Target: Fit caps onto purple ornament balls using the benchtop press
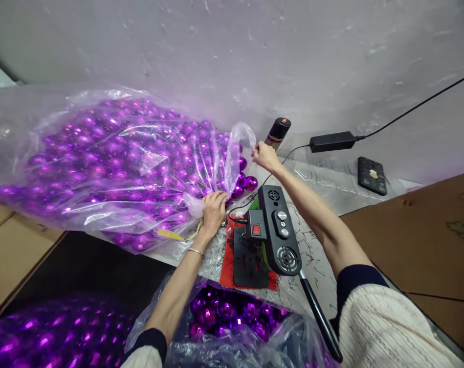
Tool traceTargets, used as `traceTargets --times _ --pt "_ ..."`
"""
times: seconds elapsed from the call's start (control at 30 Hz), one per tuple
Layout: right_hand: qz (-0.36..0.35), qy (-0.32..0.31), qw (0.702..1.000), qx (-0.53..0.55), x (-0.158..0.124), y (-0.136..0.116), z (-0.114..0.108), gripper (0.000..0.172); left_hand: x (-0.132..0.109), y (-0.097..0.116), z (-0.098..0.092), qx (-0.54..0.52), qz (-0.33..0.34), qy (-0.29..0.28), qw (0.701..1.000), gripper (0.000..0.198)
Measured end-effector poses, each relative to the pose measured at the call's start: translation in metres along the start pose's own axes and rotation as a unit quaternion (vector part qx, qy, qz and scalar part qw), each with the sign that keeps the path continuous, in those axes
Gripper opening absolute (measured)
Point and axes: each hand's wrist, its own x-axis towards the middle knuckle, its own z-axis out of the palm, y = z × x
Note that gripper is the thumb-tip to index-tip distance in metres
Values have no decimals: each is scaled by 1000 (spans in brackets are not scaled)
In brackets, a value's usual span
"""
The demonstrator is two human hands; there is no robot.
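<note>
A big clear plastic bag (155, 158) full of shiny purple balls lies on its side on the table, its mouth facing right. My left hand (214, 212) is closed on the lower edge of that mouth. At the upper side of the mouth, my right hand (265, 156) pinches the bag's rim, its fingers curled. A few purple balls (250, 183) lie loose at the opening between my hands. From the bag near my left wrist hangs a yellow strip (170, 234). Just below my right forearm stands a black machine (281, 230) with round vents, buttons and a long handle.
A spray can (278, 133) stands behind my right hand. A black power adapter (331, 141) with its cord and a phone (372, 175) lie farther right. An opened bag of purple balls (235, 312) sits below the table edge; cardboard boxes (419, 245) flank the right.
</note>
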Motion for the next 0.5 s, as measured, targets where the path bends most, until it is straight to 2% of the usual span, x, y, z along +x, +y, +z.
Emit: traceTargets --times 0.17,0.27,0.33,0.4,0.47,0.5 --pt "-53 6 991 125 -16 -45 -16 19 20 -2 -4 -52 3 103 993 33" --pt "-89 -22 981 174 -24 -69 -15 14 33 3 -6 -68 21 120 990 40" --pt "-107 -36 974 197 -25 -78 -13 13 37 9 -2 -63 26 121 990 46" --pt "-118 -40 972 200 -23 -80 -10 11 37 18 6 -38 29 110 993 61" --pt "-128 -47 973 187 -21 -77 -7 10 33 27 16 0 46 61 997 77" --pt "-135 -52 973 180 -20 -74 -5 11 31 31 20 23 60 21 998 78"
